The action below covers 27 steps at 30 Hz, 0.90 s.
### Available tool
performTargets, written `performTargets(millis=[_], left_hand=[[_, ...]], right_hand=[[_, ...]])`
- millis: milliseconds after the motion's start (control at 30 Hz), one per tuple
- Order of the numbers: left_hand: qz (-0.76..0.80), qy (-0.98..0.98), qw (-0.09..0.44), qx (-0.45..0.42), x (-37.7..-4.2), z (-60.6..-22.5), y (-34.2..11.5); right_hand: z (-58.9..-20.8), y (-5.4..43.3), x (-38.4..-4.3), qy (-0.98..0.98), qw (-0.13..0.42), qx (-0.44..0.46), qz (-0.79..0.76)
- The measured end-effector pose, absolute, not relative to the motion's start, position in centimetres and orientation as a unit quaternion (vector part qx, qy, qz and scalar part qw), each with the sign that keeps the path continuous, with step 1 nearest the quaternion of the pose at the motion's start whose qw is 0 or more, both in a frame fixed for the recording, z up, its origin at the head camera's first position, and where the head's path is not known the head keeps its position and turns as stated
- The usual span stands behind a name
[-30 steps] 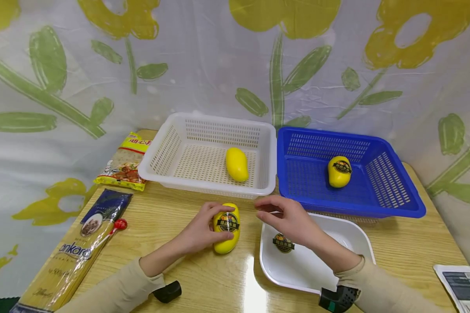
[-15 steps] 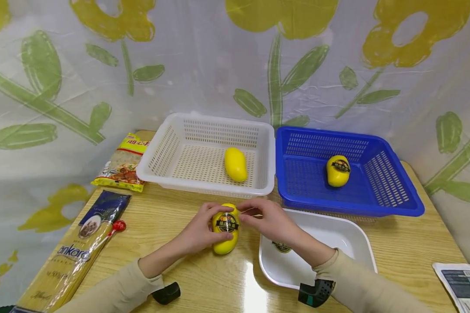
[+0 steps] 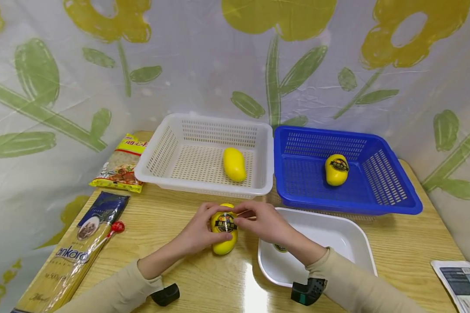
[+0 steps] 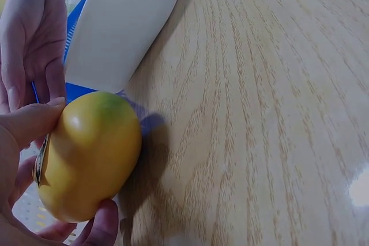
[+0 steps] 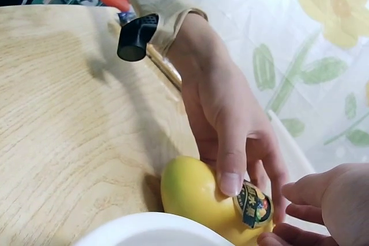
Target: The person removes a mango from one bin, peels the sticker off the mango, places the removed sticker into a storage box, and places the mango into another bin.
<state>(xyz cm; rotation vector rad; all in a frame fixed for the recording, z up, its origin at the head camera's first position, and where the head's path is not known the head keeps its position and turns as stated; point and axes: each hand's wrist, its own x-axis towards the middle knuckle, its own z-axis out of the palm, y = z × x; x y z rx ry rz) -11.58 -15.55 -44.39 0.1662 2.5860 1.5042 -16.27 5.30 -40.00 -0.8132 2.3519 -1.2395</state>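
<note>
On the table in the head view, my left hand (image 3: 200, 229) holds a yellow mango (image 3: 223, 248) between thumb and fingers. A black label (image 3: 224, 223) with fruit pictures is on its upper face. My right hand (image 3: 263, 222) is at the mango's right side, its fingertips close to the label's edge. In the right wrist view, the thumb and fingers of that hand are parted beside the label (image 5: 252, 204); whether they touch it is unclear. The left wrist view shows the mango's plain side (image 4: 95, 154), with the label turned mostly away.
A white basket (image 3: 203, 186) with a mango (image 3: 234, 164) and a blue basket (image 3: 348, 208) with a labelled mango (image 3: 337, 174) stand behind. A white tray (image 3: 338, 237) holds a loose label (image 3: 280, 248). Pasta (image 3: 68, 256), a lollipop (image 3: 117, 227), and a food bag (image 3: 121, 167) lie left.
My right hand has moved left from above the white tray to the mango's label. My left hand keeps its hold on the mango in the same place.
</note>
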Motion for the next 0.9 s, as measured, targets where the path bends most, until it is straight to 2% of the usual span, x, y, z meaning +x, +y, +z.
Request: performTargets(millis=[633,900], left_hand=[[0.506,0.859,0.059,0.045,-11.6,-45.0,-15.5],[0.512,0.856,0.053,0.049,-11.6,-45.1,-15.5]], right_hand=[[-40.1,4.8,-16.5,0.833,0.182,-0.303,-0.426],[-40.3,4.1,-16.8,0.838,0.166,-0.33,-0.402]])
